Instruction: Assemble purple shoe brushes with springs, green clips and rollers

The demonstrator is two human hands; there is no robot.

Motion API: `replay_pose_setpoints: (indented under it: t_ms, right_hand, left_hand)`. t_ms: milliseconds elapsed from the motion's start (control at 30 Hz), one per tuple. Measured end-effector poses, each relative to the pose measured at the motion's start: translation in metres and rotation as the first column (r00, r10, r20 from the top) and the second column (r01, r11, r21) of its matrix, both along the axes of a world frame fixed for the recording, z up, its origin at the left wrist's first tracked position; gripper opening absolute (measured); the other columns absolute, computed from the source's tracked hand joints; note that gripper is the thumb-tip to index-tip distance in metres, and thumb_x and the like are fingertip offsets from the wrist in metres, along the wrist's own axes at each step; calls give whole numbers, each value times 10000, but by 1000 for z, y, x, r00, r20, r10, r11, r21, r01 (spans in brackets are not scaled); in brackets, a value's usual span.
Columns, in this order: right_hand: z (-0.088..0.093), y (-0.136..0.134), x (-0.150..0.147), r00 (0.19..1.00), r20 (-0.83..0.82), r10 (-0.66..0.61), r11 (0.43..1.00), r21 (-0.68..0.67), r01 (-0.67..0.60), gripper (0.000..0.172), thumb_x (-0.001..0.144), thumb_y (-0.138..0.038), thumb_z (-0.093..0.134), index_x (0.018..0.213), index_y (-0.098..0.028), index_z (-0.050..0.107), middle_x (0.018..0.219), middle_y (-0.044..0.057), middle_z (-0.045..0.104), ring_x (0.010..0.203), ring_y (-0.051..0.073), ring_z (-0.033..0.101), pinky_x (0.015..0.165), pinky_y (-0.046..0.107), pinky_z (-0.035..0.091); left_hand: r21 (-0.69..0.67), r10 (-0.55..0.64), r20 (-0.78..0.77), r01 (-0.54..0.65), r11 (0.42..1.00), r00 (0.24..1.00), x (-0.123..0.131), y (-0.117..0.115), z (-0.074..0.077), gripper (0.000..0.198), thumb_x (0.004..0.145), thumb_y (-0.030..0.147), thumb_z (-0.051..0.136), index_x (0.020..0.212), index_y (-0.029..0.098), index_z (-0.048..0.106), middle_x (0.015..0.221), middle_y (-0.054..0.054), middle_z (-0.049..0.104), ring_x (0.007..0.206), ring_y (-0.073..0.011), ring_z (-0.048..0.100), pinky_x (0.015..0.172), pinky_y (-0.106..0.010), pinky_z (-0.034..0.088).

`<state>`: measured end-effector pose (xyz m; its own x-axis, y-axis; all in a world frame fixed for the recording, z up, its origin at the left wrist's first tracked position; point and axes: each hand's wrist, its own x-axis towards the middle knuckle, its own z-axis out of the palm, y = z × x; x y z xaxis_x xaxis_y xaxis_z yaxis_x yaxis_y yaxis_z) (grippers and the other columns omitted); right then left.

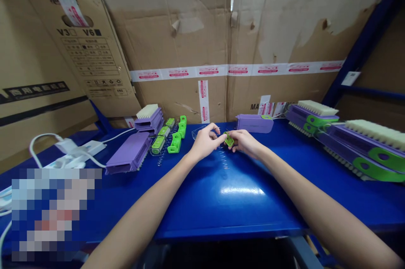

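Note:
My right hand (246, 143) grips a small green plastic part (228, 139) between thumb and fingers, above the blue table. Close by on its left, my left hand (206, 141) has a curved index finger held apart from the thumb. That thumb tip reaches the edge of the green part; its lower fingers are partly hidden. A thin coil spring (224, 161) lies below the hands, its upper end lost behind the fingers. Beside my left hand sits a clear plastic piece (196, 133).
At left are purple housings (128, 153), several green-and-clear parts (160, 139), bright green brackets (175, 142), more springs (160, 157) and a white power strip (90, 150). One purple housing (255, 123) stands behind; purple-green brush units (363, 146) line the right. Cardboard (177, 41) walls the back.

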<state>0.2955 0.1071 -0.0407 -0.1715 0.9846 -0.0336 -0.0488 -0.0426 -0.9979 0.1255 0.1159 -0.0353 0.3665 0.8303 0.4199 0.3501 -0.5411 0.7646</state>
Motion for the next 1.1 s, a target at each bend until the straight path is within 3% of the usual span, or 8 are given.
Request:
replay_pose_setpoints:
  t_ms: [100,300,433,533,667,800,967,1100]
  right_hand:
    - [-5,1,0,985,168,28,998,43,-35,246,683,-116,588,912,-104,678,516,8,603,429,104,526,380,195,419]
    - [-10,3,0,905,414,97,970,165,-180,322,688,-172,623,1002,-120,676,506,-29,586,410,101,503,404,210,401]
    - [-10,4,2,797,571,-196,881,460,-113,281,723,-170,576,971,-167,707,696,13,675,598,134,588,601,251,468]
    - [-8,3,3,810,514,-282,840,540,-51,418,694,-181,626,1110,-172,662,874,43,685,743,153,601,731,286,475]
    - [0,-2,-5,959,265,-98,877,479,-42,704,628,-325,753,1278,-161,535,889,38,650,730,135,575,720,297,481]
    - [3,-6,-11,997,80,-15,911,413,-19,482,686,-394,714,1100,-157,644,815,32,663,716,138,580,689,300,470]
    - [1,-4,-7,999,-37,-24,945,325,34,355,659,-347,739,962,-171,688,778,31,673,670,129,578,628,274,448]
    - [4,-6,-7,990,-138,6,968,249,29,342,640,-305,749,957,-187,695,787,23,672,686,122,582,643,260,454]
  left_hand:
    - [-211,-27,162,61,976,986,2,1,3,374,736,508,646,764,192,448,524,36,587,399,-90,524,397,-174,369]
    - [-375,78,347,62,925,935,4,0,9,455,748,581,613,649,173,436,490,7,575,370,-77,508,357,-165,336]
    - [-495,201,494,84,865,846,5,3,10,449,818,590,525,717,154,486,535,-14,597,421,-91,545,401,-185,392]
    - [-560,264,573,135,817,776,3,5,11,425,885,538,447,794,131,530,620,-49,641,509,-114,602,471,-213,454]
    - [-557,178,574,222,800,800,2,2,12,364,915,449,438,848,119,578,657,-53,646,544,-114,611,494,-213,466]
    - [-570,-53,455,336,749,889,3,-5,12,342,856,461,542,873,130,625,712,-64,655,591,-118,607,482,-199,456]
    - [-546,10,401,230,806,916,0,-6,11,277,749,400,685,852,147,645,857,-72,672,721,-125,619,542,-200,484]
    - [-509,-22,418,254,822,908,-5,-3,12,287,692,363,740,851,137,660,870,-75,669,784,-145,628,589,-226,506]
